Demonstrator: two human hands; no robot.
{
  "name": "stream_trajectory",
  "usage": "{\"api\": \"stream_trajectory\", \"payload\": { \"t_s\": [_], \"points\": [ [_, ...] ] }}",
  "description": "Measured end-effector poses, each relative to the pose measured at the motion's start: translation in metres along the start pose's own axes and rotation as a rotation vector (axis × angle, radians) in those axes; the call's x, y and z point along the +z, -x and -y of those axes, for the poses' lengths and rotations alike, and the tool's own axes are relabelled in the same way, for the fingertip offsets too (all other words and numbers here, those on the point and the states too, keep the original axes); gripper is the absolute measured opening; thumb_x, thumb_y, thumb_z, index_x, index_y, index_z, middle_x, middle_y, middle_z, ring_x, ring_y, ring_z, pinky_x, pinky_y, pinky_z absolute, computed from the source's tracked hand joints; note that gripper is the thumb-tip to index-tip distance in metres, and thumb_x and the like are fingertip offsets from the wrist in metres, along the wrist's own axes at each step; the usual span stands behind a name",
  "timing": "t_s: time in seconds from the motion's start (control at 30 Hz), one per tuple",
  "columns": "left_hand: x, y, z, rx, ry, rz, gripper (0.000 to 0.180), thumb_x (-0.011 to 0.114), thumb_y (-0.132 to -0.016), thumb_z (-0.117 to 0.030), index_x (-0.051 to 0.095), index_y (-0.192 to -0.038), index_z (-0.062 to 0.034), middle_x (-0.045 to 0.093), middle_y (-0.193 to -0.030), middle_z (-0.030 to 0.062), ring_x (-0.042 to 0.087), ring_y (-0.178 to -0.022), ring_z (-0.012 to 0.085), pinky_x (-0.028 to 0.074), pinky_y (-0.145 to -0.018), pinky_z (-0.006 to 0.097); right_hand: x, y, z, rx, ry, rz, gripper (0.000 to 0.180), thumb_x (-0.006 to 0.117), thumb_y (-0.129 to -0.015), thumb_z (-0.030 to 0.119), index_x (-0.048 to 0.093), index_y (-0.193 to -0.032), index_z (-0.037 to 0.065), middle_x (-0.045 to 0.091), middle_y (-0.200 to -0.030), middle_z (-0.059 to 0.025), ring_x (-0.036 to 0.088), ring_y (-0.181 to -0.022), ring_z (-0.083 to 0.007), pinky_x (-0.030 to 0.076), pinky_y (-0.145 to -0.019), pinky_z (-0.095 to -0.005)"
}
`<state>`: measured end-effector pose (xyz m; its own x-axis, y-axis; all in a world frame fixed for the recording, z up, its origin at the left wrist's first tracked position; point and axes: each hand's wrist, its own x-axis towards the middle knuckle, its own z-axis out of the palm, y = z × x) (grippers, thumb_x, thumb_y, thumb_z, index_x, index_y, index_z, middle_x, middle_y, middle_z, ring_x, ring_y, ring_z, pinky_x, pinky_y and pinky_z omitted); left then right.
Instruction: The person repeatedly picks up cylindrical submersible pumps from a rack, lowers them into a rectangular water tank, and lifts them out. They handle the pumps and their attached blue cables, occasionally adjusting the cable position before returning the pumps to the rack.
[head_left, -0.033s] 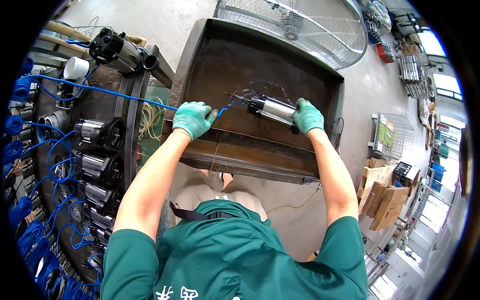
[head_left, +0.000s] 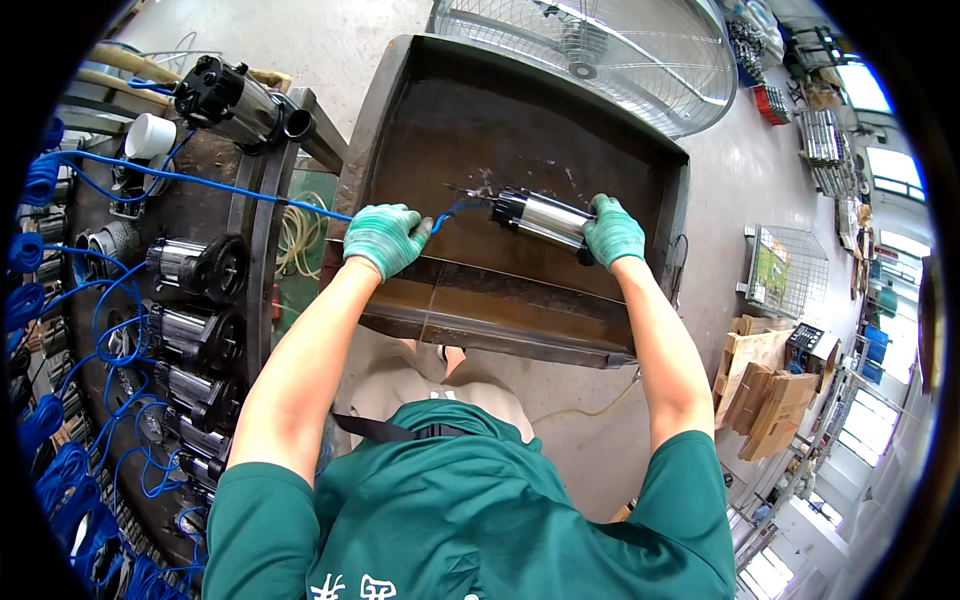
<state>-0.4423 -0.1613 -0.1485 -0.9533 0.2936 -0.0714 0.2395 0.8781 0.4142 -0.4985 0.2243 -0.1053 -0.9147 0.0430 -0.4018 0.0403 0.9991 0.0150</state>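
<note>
Right hand [head_left: 612,232]: I keep it clamped round the silver cylinder [head_left: 545,220] over the far tank [head_left: 400,140].
Left hand [head_left: 386,238]: pinching the blue hose [head_left: 200,182]; I'd avoid kinks.

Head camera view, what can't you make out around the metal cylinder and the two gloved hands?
- Right end of the metal cylinder: covered by the right hand.
- Where the blue hose passes the left hand: hidden under the glove, so the grip is unclear.
- How the hose joins the cylinder: too small to tell.
- Liquid in the metal tray: dark and glary, depth unreadable.
</note>
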Motion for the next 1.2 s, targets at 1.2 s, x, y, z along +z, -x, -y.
{"api": "stream_trajectory", "payload": {
  "t_s": [1.2],
  "points": [
    [-0.003,-0.019,-0.025,-0.339,-0.16,0.303,0.044,0.054,-0.102,-0.046,0.076,-0.092,-0.0098,0.073,-0.095,0.0213,0.068,-0.095,0.0448,0.054,-0.084,0.054,0.109,0.061,-0.144,0.225,-0.448,-0.42,0.03,0.06,-0.101,0.04,0.069,-0.105,0.011,0.072,-0.104,-0.0191,0.068,-0.097,-0.0443,0.054,-0.082,-0.0529]
  ]
}}
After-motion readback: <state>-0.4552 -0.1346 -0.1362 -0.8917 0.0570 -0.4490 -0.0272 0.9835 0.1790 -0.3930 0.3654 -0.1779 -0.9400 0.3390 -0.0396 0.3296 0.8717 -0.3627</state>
